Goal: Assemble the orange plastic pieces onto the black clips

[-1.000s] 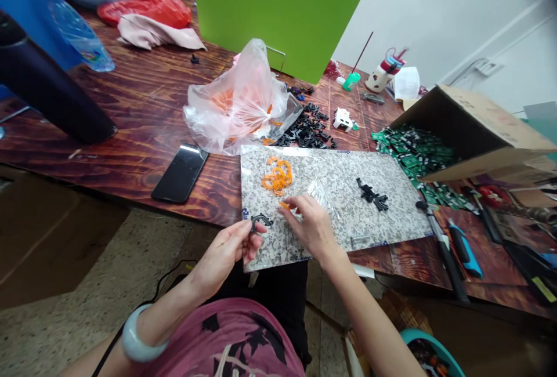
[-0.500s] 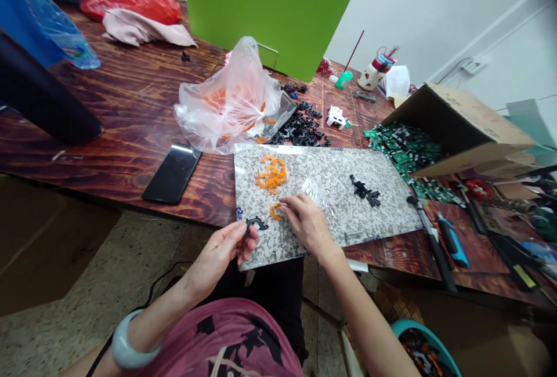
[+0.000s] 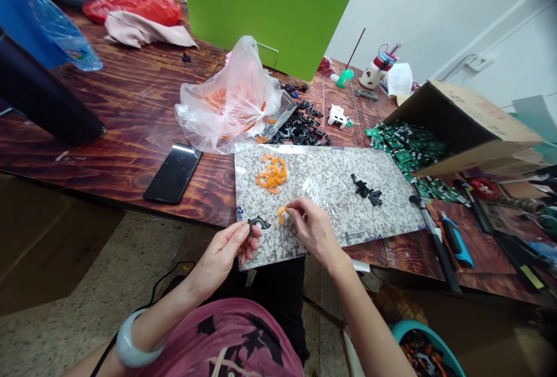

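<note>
Between the thumb and fingers of my left hand [image 3: 232, 245] is a curved black plastic piece [image 3: 260, 222], its arc pointing right. My right hand [image 3: 312, 227] pinches a small curved orange plastic piece [image 3: 281, 215] just above the speckled board [image 3: 304, 159]. Beyond it on the board lies a heap of orange plastic pieces [image 3: 272, 174]. Thin silvery metal pins [image 3: 317, 192] are spread beside the right hand's knuckles. Farther right rests a small cluster of black plastic pieces [image 3: 366, 189].
A clear plastic bag [image 3: 235, 104] with orange pieces and a pile of black parts [image 3: 300, 124] sit behind the board. To the left lies a phone [image 3: 173, 173]. On the right are a tipped cardboard box [image 3: 474, 122] with green circuit boards [image 3: 404, 148], a hammer [image 3: 437, 243] and a blue cutter [image 3: 456, 240].
My right hand has lifted and turned the orange piece, shifting slightly right and toward me. My left hand keeps the black piece almost in place.
</note>
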A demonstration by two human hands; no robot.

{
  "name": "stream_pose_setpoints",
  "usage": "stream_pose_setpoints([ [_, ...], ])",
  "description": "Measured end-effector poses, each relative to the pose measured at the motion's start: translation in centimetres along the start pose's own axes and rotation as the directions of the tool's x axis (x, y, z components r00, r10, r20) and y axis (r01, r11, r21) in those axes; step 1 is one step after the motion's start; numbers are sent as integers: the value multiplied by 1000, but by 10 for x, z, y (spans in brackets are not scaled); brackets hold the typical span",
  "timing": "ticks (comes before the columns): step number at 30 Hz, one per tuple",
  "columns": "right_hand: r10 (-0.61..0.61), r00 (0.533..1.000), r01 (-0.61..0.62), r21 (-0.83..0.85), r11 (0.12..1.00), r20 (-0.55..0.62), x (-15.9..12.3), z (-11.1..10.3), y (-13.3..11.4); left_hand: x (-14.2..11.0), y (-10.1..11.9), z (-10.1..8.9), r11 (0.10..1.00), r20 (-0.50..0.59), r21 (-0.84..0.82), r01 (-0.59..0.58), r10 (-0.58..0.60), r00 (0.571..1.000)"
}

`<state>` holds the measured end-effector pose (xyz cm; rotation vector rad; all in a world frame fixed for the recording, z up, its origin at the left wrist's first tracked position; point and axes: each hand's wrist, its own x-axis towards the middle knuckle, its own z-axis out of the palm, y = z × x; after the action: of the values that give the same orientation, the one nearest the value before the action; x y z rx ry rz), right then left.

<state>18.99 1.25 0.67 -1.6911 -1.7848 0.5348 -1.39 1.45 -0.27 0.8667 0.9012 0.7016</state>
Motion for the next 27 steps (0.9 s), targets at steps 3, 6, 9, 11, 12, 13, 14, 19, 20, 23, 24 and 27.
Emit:
stream_pose_setpoints([
  [3,49,995,-37,146,989,-82,-14,-1,-21,0,0,4,1000,-10,-17,-13,13,1000],
  [6,27,990,-1,181,984,-141,-26,5,-43,0,1,8,998,-3,-7,-67,67,998],
  [9,-13,982,48,181,982,-190,-31,13,-55,-2,1,12,993,19,33,-111,110,994],
  [11,-23,978,62,187,980,-206,-32,17,-56,-3,1,13,992,32,43,-117,115,993],
  [12,-24,978,64,190,980,-209,-32,19,-56,-4,1,13,992,35,41,-119,117,993],
  [13,-23,977,64,194,979,-210,-32,20,-55,-5,0,13,992,39,40,-120,119,992],
  [14,-23,977,65,197,978,-211,-32,21,-55,-5,0,14,991,43,38,-125,124,991],
  [19,-29,977,73,207,976,-212,-34,23,-55,-7,-1,12,990,81,13,-143,141,987],
  [20,-26,977,72,208,975,-213,-34,23,-55,-7,-1,12,990,82,5,-139,138,987],
  [23,-18,975,65,211,975,-220,-34,23,-57,-8,-2,11,993,75,-5,-116,116,990],
  [24,-15,975,64,211,975,-222,-34,23,-57,-8,-2,11,994,75,-2,-109,109,991],
  [27,-22,972,69,197,978,-232,-34,23,-58,-9,-3,10,995,80,6,-98,98,992],
])
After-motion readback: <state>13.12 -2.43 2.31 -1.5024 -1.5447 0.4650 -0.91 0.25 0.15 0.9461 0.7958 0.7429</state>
